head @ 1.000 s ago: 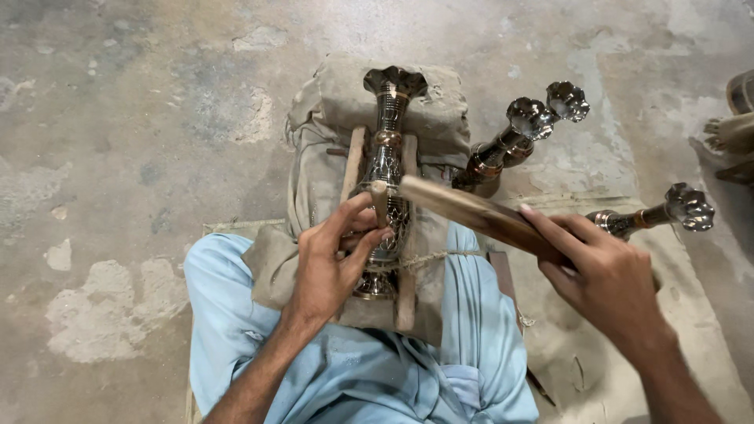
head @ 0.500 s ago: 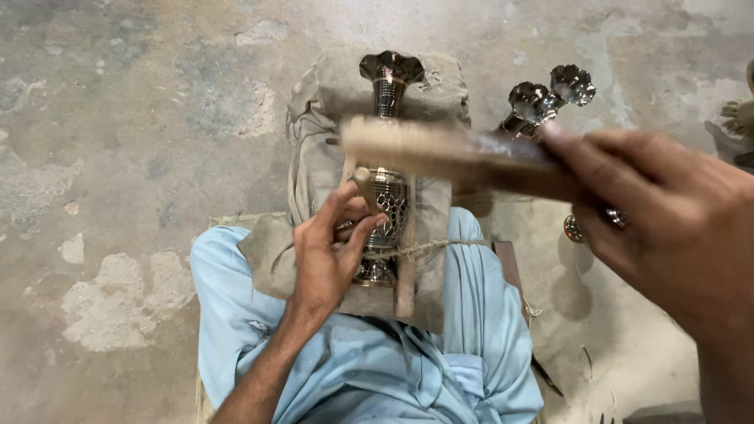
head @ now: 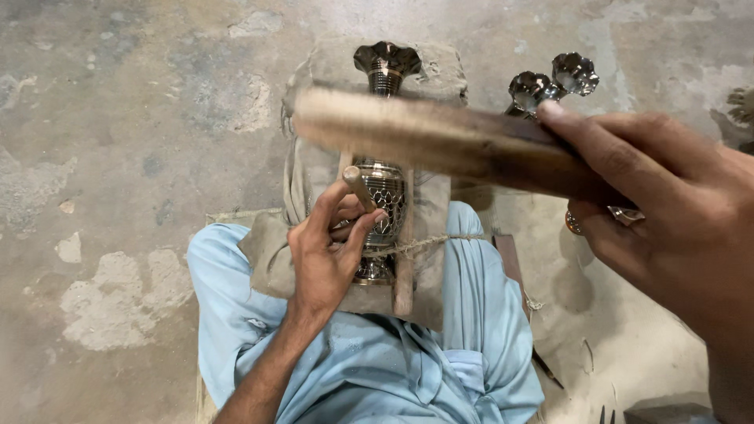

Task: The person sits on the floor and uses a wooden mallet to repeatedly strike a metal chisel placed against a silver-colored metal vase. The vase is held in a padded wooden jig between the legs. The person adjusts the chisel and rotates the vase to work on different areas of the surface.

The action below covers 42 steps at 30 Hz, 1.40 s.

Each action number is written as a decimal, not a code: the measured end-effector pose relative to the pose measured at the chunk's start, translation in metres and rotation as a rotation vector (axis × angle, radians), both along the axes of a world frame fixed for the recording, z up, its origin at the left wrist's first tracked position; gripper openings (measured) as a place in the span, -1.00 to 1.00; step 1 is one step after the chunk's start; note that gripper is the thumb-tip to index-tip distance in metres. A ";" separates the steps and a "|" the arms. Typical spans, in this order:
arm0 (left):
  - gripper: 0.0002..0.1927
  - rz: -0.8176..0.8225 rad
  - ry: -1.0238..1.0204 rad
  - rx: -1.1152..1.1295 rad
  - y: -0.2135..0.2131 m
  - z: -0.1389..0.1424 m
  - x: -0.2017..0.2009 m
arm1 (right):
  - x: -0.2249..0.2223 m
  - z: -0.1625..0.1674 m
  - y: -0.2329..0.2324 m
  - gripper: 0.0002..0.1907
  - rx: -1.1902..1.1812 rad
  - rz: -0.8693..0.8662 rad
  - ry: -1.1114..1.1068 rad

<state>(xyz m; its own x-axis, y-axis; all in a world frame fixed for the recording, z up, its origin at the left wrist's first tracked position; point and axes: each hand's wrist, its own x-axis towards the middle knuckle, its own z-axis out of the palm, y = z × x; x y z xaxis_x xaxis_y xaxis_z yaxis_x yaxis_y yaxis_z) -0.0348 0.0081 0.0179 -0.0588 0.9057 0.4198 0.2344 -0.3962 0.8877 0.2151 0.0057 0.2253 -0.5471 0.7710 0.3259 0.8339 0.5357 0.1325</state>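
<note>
The right hand point(head: 667, 212) has lifted the wooden stick point(head: 440, 141) up high, close to the camera; a second ago it sat low by the metal vase point(head: 381, 196). It looks ready to strike, though it is blurry. The grip is tight around the stick. The left hand point(head: 330, 251) pinches a small punch point(head: 359, 187) against the vase, which lies tied to a wooden block point(head: 404, 259) on the person's lap.

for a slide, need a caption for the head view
Left hand steadies a punch on a metal vase; right hand raises a wooden bat.
</note>
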 end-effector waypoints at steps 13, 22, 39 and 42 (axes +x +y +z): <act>-0.51 -0.049 0.096 -0.086 0.012 0.009 -0.004 | 0.016 -0.020 0.004 -0.31 0.019 -0.048 0.052; -0.51 -0.380 0.344 0.065 0.041 0.029 -0.011 | 0.063 -0.102 0.000 -0.34 -0.062 -0.210 0.251; -0.44 -0.721 0.865 -0.166 0.071 0.056 0.002 | 0.096 -0.251 -0.043 -0.38 0.107 -0.215 0.533; -0.48 -0.730 0.981 -0.224 0.070 0.058 0.006 | 0.084 -0.269 -0.054 -0.57 0.045 -0.515 0.880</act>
<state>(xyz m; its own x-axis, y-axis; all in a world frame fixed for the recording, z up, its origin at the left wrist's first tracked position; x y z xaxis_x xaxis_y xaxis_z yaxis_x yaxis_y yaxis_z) -0.0286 0.0781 0.0761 0.7399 0.6520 -0.1658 0.6253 -0.5756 0.5270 0.2991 -0.0481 -0.0442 0.2950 0.8222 0.4867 0.7731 0.0940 -0.6273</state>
